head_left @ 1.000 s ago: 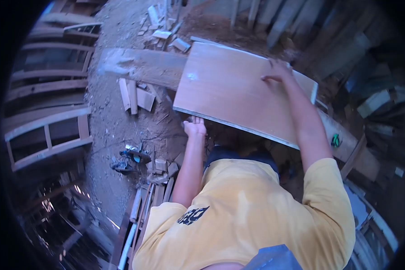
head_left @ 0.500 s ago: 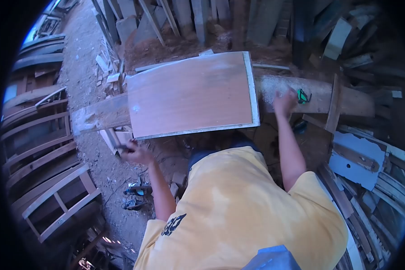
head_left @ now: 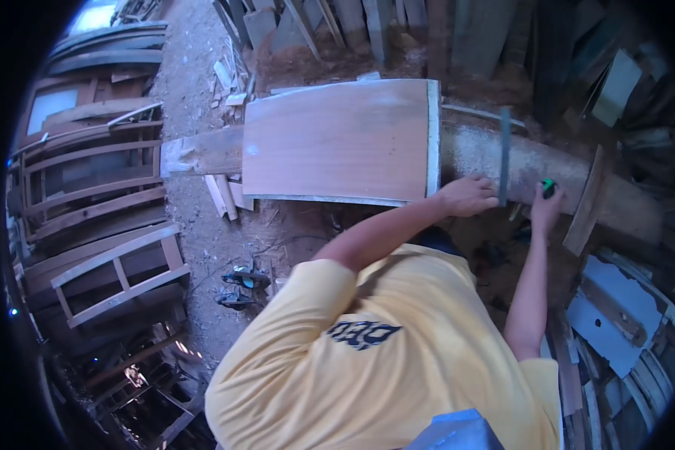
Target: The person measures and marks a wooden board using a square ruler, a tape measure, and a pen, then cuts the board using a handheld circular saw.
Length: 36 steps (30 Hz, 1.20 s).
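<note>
A flat panel (head_left: 337,142) with a brown wood-grain face and pale edges lies across a long wooden plank (head_left: 465,146). My left hand (head_left: 469,196) reaches across in front of my body, just right of the panel. Its fingers are at the lower end of a narrow grey-blue strip (head_left: 505,150), which looks like a ruler or a square's blade, and seem to grip it. Farther right, over the plank, my right hand (head_left: 546,210) is closed around a green and black tape measure (head_left: 550,187).
A short board (head_left: 586,199) crosses the plank's right part. Two power tools (head_left: 244,277) lie on the ground at left. Wooden frames (head_left: 120,274) are stacked at far left. A pale board (head_left: 615,311) and long strips lie at right. Upright boards (head_left: 375,34) stand behind.
My left hand has swung from left of the panel to its right side, with the strip now there. My right hand has picked up the tape measure from the plank. The view has shifted.
</note>
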Motion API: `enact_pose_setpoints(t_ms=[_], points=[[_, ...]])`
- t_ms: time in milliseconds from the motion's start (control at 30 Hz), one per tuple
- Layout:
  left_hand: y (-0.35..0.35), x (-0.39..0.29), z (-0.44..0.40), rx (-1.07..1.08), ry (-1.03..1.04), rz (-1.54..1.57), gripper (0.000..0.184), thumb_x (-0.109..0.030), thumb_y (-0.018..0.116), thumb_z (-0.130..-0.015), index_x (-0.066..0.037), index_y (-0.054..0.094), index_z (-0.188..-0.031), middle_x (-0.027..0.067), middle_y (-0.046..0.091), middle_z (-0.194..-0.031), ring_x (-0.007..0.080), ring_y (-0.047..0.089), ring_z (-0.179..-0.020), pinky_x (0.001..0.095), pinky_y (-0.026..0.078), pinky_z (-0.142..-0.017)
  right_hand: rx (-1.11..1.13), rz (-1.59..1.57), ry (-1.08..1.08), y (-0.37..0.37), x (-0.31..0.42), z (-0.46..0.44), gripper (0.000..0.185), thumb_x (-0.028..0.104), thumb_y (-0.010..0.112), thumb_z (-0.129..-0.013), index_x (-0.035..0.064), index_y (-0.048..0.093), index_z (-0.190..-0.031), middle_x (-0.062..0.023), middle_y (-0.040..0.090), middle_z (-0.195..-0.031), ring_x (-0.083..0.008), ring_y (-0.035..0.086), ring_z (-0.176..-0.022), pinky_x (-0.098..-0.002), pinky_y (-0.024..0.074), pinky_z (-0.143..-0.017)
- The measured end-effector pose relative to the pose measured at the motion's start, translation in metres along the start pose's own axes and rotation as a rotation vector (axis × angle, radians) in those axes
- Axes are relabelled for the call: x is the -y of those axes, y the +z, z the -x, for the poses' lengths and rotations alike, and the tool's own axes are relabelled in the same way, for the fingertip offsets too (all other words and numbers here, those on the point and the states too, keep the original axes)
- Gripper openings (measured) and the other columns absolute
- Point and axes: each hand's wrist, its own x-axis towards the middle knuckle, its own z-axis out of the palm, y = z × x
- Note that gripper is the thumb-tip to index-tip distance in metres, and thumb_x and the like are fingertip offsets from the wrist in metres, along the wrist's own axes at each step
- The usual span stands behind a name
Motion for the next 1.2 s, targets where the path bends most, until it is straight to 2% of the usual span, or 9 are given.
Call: enact_pose_setpoints(t_ms=[67,200,333,400,467,600,733,1067,1200], points=[[0.032,0.005,-0.018,0.145,0.010,-0.007,0.013,-0.025,0.054,-0.098,-0.015,0.060,-0.105,0.0030,0.066,-0.109,0.0235,0.056,-0.116,0.0416,0.045,-0.097,-0.202,-0.082,-0.036,-0.019,-0.009,0.018,0.051,0.029,0.072,-0.098,0.0010,0.056,-0.138,-0.0201,0.059,-0.135,-0.0371,0.060,-0.124,-0.0453,0.0482,-0.104],[0.067,0.010,-0.025,0.273,-0.042,-0.111,0.017,-0.029,0.059,-0.097,-0.017,0.062,-0.108,0.0028,0.066,-0.111,0.0218,0.054,-0.120,0.0400,0.044,-0.099,-0.165,-0.276,-0.001,-0.041,-0.009,0.053,0.046,0.029,0.067,-0.100,0.0008,0.060,-0.135,-0.0207,0.062,-0.132,-0.0358,0.061,-0.120,-0.0455,0.0457,-0.105],[0.037,-0.009,-0.001,0.176,-0.213,-0.152,0.034,-0.033,0.066,-0.096,-0.013,0.066,-0.124,0.0050,0.067,-0.122,0.0255,0.053,-0.127,0.0407,0.043,-0.104,-0.065,-0.393,0.018,-0.050,0.036,0.081,0.038,0.025,0.066,-0.101,0.0006,0.065,-0.130,-0.0194,0.063,-0.129,-0.0337,0.062,-0.118,-0.0432,0.0454,-0.105],[0.019,-0.013,0.016,0.070,-0.311,-0.171,0.038,-0.033,0.067,-0.096,-0.012,0.066,-0.128,0.0070,0.069,-0.123,0.0287,0.057,-0.125,0.0416,0.045,-0.103,0.223,-0.488,-0.049,-0.039,0.054,0.088,0.037,0.024,0.066,-0.101,0.0004,0.065,-0.129,-0.0180,0.064,-0.128,-0.0331,0.062,-0.116,-0.0422,0.0457,-0.105],[0.007,-0.014,0.036,-0.096,-0.759,0.670,0.034,-0.027,0.061,-0.103,-0.010,0.064,-0.133,0.0086,0.072,-0.115,0.0286,0.067,-0.110,0.0410,0.053,-0.096,0.366,-0.419,-0.345,-0.034,0.091,0.100,0.036,0.018,0.069,-0.097,0.0017,0.066,-0.128,-0.0164,0.064,-0.122,-0.0320,0.062,-0.115,-0.0408,0.0470,-0.103],[-0.032,-0.012,0.117,-0.233,-1.028,1.392,0.030,-0.022,0.064,-0.105,-0.004,0.064,-0.128,0.0047,0.072,-0.103,0.0127,0.068,-0.093,0.0310,0.057,-0.085,0.656,-0.506,-0.481,-0.001,0.145,0.120,0.034,0.017,0.073,-0.093,0.0021,0.068,-0.123,-0.0144,0.067,-0.116,-0.0294,0.065,-0.110,-0.0394,0.0498,-0.100],[-0.065,-0.012,0.194,-0.340,-1.195,1.654,0.022,-0.021,0.073,-0.100,-0.006,0.065,-0.114,0.0026,0.069,-0.097,0.0117,0.066,-0.087,0.0258,0.053,-0.078,0.993,-0.529,-0.463,0.038,0.196,0.140,0.032,0.016,0.077,-0.089,0.0013,0.070,-0.116,-0.0120,0.072,-0.107,-0.0236,0.070,-0.101,-0.0372,0.0532,-0.093],[-0.184,0.089,0.478,-1.009,-1.669,0.990,0.032,-0.038,0.073,-0.097,-0.010,0.068,-0.112,0.0010,0.068,-0.096,0.0111,0.063,-0.089,0.0288,0.048,-0.076,0.915,-0.223,-0.323,0.066,0.194,0.074,0.029,0.014,0.071,-0.090,0.0016,0.073,-0.117,-0.0071,0.075,-0.104,-0.0172,0.068,-0.104,-0.0334,0.0508,-0.096],[-0.195,0.155,0.590,-1.047,-1.774,0.740,0.026,-0.034,0.067,-0.100,-0.010,0.071,-0.109,0.0019,0.066,-0.096,0.0137,0.060,-0.086,0.0343,0.049,-0.074,0.867,-0.212,-0.317,0.085,0.146,0.025,0.028,0.011,0.069,-0.088,0.0006,0.072,-0.114,-0.0081,0.074,-0.108,-0.0181,0.068,-0.105,-0.0332,0.0506,-0.096]])
